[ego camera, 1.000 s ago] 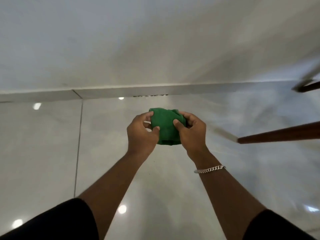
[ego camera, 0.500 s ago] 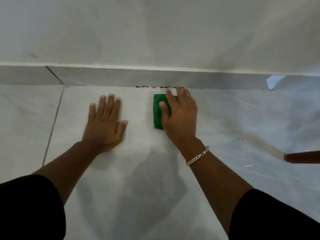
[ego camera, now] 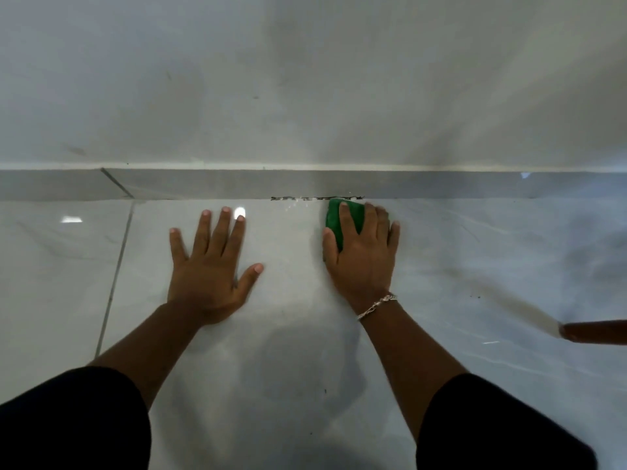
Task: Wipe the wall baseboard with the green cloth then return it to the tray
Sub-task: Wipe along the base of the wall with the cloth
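The folded green cloth lies on the glossy floor, its far edge touching the foot of the grey baseboard. My right hand presses flat on top of it, fingers spread over the cloth, with a silver bracelet at the wrist. A dark dirty line runs along the joint between baseboard and floor, just left of the cloth. My left hand rests flat on the floor tile, fingers apart, holding nothing. No tray is in view.
A white wall rises above the baseboard. A brown wooden leg or handle pokes in at the right edge. A grout line runs down the floor at the left. Black sleeves fill the bottom corners.
Both hands held the cloth in the air; then the cloth went down to the floor. Since half a second ago, my right hand has slid it forward against the baseboard. My left hand stays planted.
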`<state>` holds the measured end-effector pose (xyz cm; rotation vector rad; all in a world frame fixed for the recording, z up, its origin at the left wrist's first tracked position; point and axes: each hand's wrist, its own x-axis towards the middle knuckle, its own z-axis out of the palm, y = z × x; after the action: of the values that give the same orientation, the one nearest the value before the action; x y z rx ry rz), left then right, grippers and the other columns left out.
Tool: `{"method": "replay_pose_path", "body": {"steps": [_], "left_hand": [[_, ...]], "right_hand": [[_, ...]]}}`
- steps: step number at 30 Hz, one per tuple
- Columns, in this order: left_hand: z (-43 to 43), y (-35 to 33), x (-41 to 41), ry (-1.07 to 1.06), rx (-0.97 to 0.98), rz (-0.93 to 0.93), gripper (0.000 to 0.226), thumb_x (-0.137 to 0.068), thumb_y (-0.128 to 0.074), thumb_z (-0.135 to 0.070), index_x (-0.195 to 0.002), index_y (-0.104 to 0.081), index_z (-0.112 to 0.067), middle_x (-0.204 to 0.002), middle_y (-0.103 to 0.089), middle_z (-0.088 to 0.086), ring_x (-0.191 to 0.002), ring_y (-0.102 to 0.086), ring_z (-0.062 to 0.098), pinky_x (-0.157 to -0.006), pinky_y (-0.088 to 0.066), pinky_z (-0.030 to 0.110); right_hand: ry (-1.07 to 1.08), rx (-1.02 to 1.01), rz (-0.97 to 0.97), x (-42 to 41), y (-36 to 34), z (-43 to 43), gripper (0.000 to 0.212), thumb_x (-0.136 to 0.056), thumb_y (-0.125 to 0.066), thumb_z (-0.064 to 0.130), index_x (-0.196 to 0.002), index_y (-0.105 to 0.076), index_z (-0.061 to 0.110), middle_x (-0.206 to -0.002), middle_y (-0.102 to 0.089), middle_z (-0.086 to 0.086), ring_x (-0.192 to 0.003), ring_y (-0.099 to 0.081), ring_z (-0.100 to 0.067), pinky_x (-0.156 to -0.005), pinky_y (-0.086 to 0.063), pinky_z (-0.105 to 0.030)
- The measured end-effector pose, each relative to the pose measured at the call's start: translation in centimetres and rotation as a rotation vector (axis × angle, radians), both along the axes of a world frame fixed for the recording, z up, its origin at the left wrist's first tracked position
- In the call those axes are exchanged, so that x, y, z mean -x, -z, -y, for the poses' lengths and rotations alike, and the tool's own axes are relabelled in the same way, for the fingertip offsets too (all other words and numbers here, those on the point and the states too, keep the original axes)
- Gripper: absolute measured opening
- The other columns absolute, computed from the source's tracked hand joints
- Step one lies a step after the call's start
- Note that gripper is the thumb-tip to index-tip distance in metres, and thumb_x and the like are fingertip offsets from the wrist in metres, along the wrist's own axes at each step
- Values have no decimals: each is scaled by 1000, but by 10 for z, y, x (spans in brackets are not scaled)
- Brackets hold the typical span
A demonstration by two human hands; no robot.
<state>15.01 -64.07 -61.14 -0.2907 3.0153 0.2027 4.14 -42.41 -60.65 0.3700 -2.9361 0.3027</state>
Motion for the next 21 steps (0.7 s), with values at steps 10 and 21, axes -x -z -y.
{"method": "replay_pose_path", "body": {"steps": [10,21], "left_hand": [[0,2,2,3,25,3,87,-85,-10,-73,-155,2,-22,-166,4,5,-152,7,29,-114,-2,71],[0,5,5,-8,47,41,89,-85,-13,-74,-155,3,-23,-166,5,6,-152,8,31,-113,-2,73]], "right_hand": [[-151,35,-8,17,-1,6,46,-93,-50,43,-133,-60,23,-139,-55,-20,-131,-48,-38,-108,-37,-53],[25,66,36,-4,-2,57,48,-86,-51,31,-131,-59,16,-133,-55,-27,-127,-48,-45,-105,-40,-55]]}}
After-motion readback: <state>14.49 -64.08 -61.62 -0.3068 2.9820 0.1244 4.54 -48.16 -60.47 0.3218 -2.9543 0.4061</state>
